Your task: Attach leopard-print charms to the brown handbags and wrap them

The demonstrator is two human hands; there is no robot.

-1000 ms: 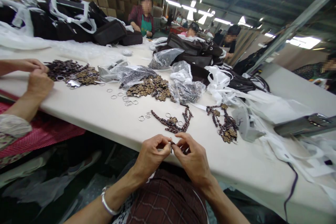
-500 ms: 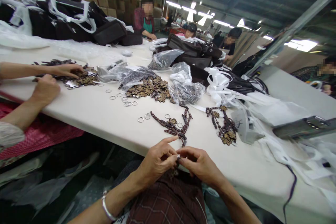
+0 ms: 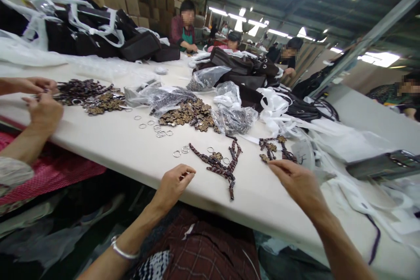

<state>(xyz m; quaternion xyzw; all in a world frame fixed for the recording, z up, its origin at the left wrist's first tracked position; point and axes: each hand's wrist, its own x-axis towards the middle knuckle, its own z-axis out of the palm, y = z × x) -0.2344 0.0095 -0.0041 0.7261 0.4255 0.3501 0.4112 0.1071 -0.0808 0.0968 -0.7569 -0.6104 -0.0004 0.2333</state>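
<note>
My left hand (image 3: 173,185) hovers above the table's front edge, its fingers loosely curled and the thumb tip close to the forefinger. I see nothing held in it. A small heap of dark braided straps (image 3: 226,167), one flower charm among them, lies just to its right. Two silver split rings (image 3: 181,152) rest beyond the fingertips. At the right, my right hand (image 3: 297,179) pinches a brown flower charm (image 3: 264,158) at the edge of a pile of strap-and-flower charms (image 3: 274,143). That hand partly covers the pile; its thumb is hidden.
Loose split rings (image 3: 159,128) lie before a heap of flower pieces (image 3: 188,113) and plastic bags (image 3: 234,116). Dark handbags (image 3: 236,68) are piled behind. At left, a co-worker's hands (image 3: 46,105) work beside another heap. A metal bar (image 3: 380,162) stands at right.
My hands have parted from their shared grip over my lap. The right moved up and right to the charm pile; the left moved left and slightly up. The co-worker's hands drew back left.
</note>
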